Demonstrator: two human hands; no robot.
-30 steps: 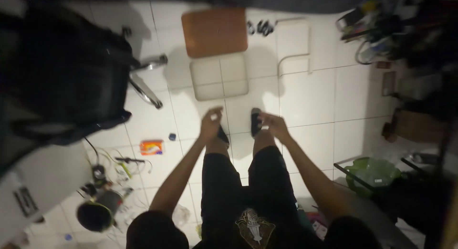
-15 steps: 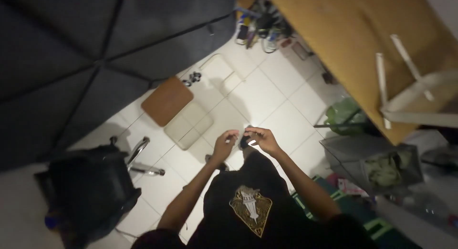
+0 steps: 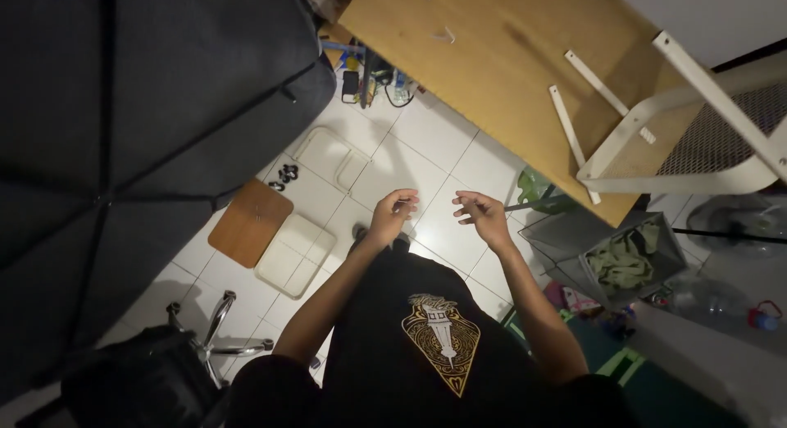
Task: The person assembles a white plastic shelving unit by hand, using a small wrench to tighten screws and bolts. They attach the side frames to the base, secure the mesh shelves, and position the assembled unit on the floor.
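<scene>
Here, view: the scene is seen from a head camera looking straight down past a black shirt [image 3: 434, 346] to a white tiled floor [image 3: 426, 161].
Left hand: the left hand [image 3: 392, 217] is held out in front of the body; its fingertips are curled in and pressed towards the thumb, as if a very small piece is pinched. Whether anything is actually gripped cannot be told.
Right hand: the right hand [image 3: 484, 215] is held beside it, apart from it, with fingers loosely spread and bent; nothing is seen in it.
Nearest things: a brown wooden board [image 3: 250, 233] and a white panel [image 3: 295, 254] are laid flat on the floor to the left, touching each other; a white wire frame [image 3: 329, 157] lies just beyond them, with small dark parts [image 3: 283, 178] beside it.
Handling, board: it is judged stiff, flat and fairly light; an edge grip on two opposite sides is judged best, since the face offers no hold.
Handling, small parts: they are judged hard and easily dropped; a fingertip pinch is called for.
Surroundings: a wooden tabletop [image 3: 492, 59] carries a white metal frame [image 3: 697, 125]; a chrome chair base [image 3: 217, 330] is seen lower left.
</scene>
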